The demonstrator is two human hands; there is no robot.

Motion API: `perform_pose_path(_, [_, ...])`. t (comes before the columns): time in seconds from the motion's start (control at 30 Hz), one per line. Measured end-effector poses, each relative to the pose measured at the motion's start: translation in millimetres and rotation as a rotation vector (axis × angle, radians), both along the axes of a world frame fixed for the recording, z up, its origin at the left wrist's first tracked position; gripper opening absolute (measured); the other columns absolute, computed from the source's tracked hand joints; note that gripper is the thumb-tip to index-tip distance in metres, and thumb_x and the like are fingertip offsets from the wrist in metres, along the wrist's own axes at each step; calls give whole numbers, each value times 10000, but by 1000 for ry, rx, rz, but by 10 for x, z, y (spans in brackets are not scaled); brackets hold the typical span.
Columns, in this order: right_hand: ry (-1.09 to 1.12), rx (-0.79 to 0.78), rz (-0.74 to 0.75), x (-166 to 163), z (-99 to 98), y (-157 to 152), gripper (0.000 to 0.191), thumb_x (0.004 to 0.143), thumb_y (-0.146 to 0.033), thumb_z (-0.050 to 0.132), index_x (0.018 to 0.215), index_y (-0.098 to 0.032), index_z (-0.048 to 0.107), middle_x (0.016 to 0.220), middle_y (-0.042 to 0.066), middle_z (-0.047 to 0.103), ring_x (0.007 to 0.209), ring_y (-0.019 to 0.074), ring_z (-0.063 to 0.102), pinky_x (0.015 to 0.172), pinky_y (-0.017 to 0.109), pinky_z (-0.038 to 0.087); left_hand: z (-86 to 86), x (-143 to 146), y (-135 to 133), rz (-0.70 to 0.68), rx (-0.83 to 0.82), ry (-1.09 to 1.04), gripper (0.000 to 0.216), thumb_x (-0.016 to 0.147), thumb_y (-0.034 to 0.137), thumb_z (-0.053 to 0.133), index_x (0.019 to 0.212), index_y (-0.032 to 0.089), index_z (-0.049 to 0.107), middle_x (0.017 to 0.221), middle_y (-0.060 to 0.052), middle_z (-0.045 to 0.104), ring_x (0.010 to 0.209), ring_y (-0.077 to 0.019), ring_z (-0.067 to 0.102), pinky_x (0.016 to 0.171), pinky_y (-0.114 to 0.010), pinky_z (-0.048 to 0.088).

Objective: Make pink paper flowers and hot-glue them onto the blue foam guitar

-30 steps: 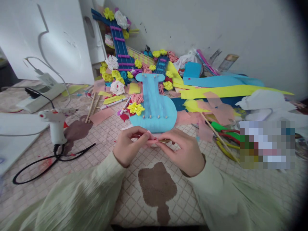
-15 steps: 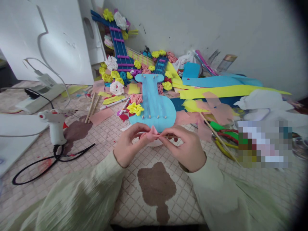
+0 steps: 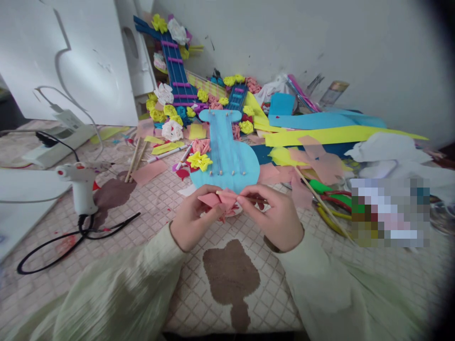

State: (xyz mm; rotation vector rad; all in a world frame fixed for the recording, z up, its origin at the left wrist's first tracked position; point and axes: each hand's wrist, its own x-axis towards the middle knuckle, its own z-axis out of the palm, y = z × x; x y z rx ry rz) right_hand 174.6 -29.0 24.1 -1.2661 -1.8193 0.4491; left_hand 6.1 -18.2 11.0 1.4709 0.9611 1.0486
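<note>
My left hand [image 3: 195, 218] is closed on a folded piece of pink crepe paper [image 3: 213, 199], its thumb pressed on the near side. The fingers of my right hand [image 3: 275, 215] pinch a thin wooden stick [image 3: 261, 201] at the right end of the paper. A pale tip pokes out of the folds, and the stick's middle is hidden. Just beyond both hands lies a light blue guitar-shaped cutout [image 3: 227, 147] with small pegs and strings. A yellow paper flower [image 3: 199, 161] rests on its left edge.
On the left stand a white glue gun [image 3: 83, 189] with a looped black cord and a power strip [image 3: 59, 144]. Paper flowers and a dark blue paper guitar [image 3: 179, 71] are heaped at the back. Yellow strips [image 3: 341, 135] and scissors [image 3: 334, 210] lie to the right.
The pink paper has turned and spread between my fingers, showing more folds and the pale tip. My left fingers have opened a little around it; the right hand stays nearly in place.
</note>
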Motion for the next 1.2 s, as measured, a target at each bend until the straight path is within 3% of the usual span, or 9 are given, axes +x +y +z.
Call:
perform_pose_path(0.27, [-58, 30, 1, -14, -23, -13, 108, 804, -229, 492, 757, -181, 578, 657, -9, 589, 580, 99, 506, 567, 231, 411, 99, 38, -22, -64, -80, -58, 60, 691, 166, 560, 725, 152, 513, 629, 29, 527, 566, -84, 503, 525, -200, 430])
perform_pose_path(0.43, [-67, 85, -25, -41, -11, -27, 84, 786, -208, 513, 746, -183, 582, 648, -4, 596, 593, 108, 518, 562, 235, 415, 113, 47, -31, -86, -111, -63, 41, 693, 176, 535, 714, 141, 533, 639, 14, 535, 580, -96, 490, 533, -216, 410])
perform_pose_path(0.83, [62, 24, -31, -37, -3, -46, 44, 710, -143, 593, 702, -184, 608, 694, 3, 624, 638, 115, 551, 555, 232, 440, 45, 34, -48, -66, 19, -11, 89, 761, 243, 547, 775, 161, 580, 778, -15, 587, 765, -137, 549, 696, -260, 431])
perform_pose_path(1.0, [37, 66, -25, -50, -4, -50, 52, 710, -131, 592, 698, -181, 598, 685, 6, 616, 650, 119, 542, 573, 241, 435, -29, 39, -49, -12, 87, -25, 147, 784, 283, 522, 711, 161, 557, 695, 0, 550, 618, -108, 516, 583, -248, 426])
perform_pose_path(1.2, [16, -32, 37, -47, -19, -49, 90, 762, -223, 560, 826, -167, 587, 701, 6, 618, 572, 95, 524, 522, 223, 420, -80, 11, -20, 21, 169, 29, 127, 795, 268, 511, 772, 158, 569, 751, -11, 551, 668, -107, 506, 584, -234, 419])
